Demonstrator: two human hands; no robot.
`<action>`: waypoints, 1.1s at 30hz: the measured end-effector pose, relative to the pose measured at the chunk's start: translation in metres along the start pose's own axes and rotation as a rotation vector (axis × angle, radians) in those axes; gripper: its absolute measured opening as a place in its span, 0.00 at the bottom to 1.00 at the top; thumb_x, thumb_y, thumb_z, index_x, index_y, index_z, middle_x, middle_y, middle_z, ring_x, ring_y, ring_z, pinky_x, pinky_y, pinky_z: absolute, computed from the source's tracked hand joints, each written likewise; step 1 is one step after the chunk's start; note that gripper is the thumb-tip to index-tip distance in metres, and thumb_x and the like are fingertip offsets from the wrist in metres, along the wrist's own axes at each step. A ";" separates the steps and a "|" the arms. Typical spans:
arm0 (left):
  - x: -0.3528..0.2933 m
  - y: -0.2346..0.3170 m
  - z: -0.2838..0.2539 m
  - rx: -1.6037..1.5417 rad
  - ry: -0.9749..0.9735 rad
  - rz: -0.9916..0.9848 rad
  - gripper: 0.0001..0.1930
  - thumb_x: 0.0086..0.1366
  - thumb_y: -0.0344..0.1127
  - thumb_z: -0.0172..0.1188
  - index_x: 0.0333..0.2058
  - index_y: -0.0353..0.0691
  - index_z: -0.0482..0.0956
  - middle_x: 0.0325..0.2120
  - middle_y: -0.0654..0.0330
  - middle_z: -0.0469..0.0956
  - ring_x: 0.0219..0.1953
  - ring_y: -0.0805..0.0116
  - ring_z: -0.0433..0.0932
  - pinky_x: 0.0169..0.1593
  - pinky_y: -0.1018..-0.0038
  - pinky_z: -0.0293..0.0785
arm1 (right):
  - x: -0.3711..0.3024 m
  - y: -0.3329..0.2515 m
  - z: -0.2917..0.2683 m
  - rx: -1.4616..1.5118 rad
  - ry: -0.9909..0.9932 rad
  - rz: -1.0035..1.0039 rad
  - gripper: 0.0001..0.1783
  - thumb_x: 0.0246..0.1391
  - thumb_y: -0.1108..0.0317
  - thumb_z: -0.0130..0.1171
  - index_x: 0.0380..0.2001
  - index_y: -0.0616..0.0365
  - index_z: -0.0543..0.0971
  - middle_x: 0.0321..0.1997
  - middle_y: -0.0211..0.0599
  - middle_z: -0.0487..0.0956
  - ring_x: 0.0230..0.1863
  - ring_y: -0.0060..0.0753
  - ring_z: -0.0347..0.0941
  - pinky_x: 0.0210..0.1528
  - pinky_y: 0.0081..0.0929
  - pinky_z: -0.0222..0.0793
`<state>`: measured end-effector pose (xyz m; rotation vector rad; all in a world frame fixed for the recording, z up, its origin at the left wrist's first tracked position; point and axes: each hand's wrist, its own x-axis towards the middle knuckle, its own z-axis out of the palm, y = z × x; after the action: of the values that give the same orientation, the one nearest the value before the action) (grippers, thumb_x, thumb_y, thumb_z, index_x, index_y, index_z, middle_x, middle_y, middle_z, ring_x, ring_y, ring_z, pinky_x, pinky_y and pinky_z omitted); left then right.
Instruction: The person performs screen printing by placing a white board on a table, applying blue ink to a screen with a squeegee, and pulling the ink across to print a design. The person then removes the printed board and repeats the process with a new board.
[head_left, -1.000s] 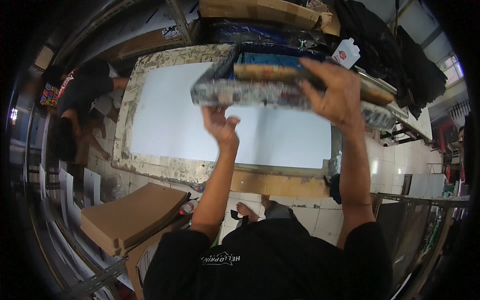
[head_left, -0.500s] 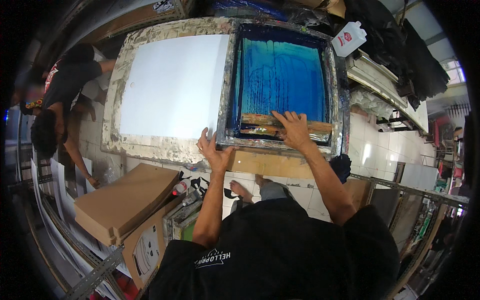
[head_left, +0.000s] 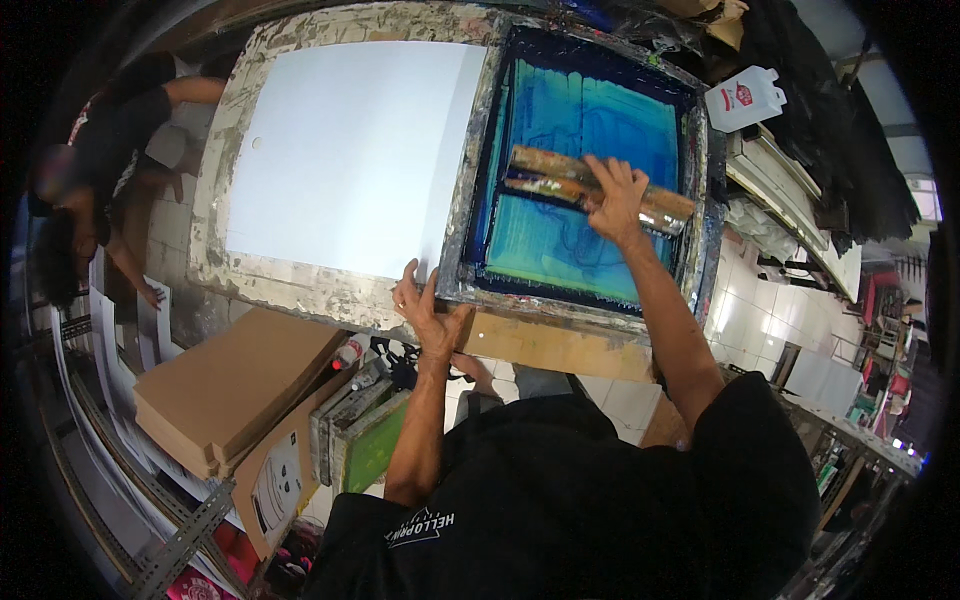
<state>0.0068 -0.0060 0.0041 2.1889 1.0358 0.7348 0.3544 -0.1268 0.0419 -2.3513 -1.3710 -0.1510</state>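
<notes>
A screen-printing frame [head_left: 470,165] with a dark ink-smeared border lies on the right part of the worktable. Its blue-green mesh [head_left: 535,245] carries wet blue ink. My right hand [head_left: 618,203] is closed round a wooden squeegee [head_left: 552,163], which lies slightly tilted across the middle of the mesh; two wooden bars show side by side, and I cannot tell whether they are joined. At the frame's near left corner rests my left hand [head_left: 432,318], fingers spread and thumb toward the frame's lower edge, holding nothing. A large white sheet [head_left: 345,160] lies flat left of the frame.
The paint-crusted worktable [head_left: 215,215] extends round the sheet. A white plastic jug [head_left: 745,100] stands beyond the frame's right corner. Flat brown cardboard [head_left: 235,385] is stacked at lower left, beside metal racking [head_left: 185,540]. Another person [head_left: 125,130] bends down at the far left.
My right hand has pushed the squeegee away from the near edge to the middle of the mesh, leaving a lighter green-blue area behind it. My left hand stays at the frame's corner.
</notes>
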 end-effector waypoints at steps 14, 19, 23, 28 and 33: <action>0.000 0.000 -0.003 -0.023 -0.011 0.024 0.39 0.46 0.51 0.76 0.57 0.41 0.78 0.65 0.44 0.63 0.62 0.45 0.61 0.60 0.52 0.60 | 0.161 0.103 0.041 -0.158 0.141 -0.094 0.49 0.33 0.66 0.71 0.66 0.40 0.70 0.49 0.33 0.72 0.55 0.40 0.67 0.58 0.46 0.52; -0.001 -0.003 0.000 -0.039 -0.004 0.013 0.40 0.47 0.52 0.75 0.58 0.41 0.77 0.64 0.44 0.64 0.62 0.45 0.63 0.58 0.54 0.64 | 0.203 0.135 0.052 -0.196 0.211 -0.159 0.49 0.33 0.64 0.69 0.66 0.39 0.70 0.49 0.36 0.73 0.53 0.42 0.67 0.56 0.46 0.53; 0.003 0.001 -0.001 -0.037 0.022 0.042 0.41 0.46 0.54 0.78 0.57 0.41 0.78 0.64 0.44 0.65 0.61 0.45 0.63 0.59 0.53 0.63 | 0.231 0.155 0.048 -0.141 0.161 -0.201 0.42 0.42 0.63 0.67 0.66 0.37 0.71 0.56 0.45 0.76 0.59 0.48 0.70 0.57 0.50 0.58; 0.000 0.000 0.003 -0.043 0.049 0.007 0.41 0.42 0.49 0.75 0.57 0.40 0.77 0.60 0.47 0.69 0.61 0.48 0.65 0.63 0.53 0.57 | 0.242 0.153 0.034 -0.135 0.068 -0.146 0.33 0.54 0.66 0.64 0.65 0.34 0.73 0.60 0.53 0.77 0.63 0.51 0.71 0.62 0.51 0.60; -0.003 -0.005 -0.001 -0.077 0.005 0.038 0.39 0.43 0.44 0.75 0.56 0.35 0.77 0.52 0.51 0.75 0.59 0.50 0.66 0.64 0.55 0.56 | 0.208 0.137 0.035 -0.192 0.034 -0.182 0.31 0.56 0.66 0.61 0.64 0.33 0.72 0.50 0.48 0.82 0.51 0.48 0.79 0.49 0.44 0.71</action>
<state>0.0023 -0.0059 0.0007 2.1468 0.9547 0.7850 0.5733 -0.0037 0.0310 -2.3592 -1.6166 -0.3900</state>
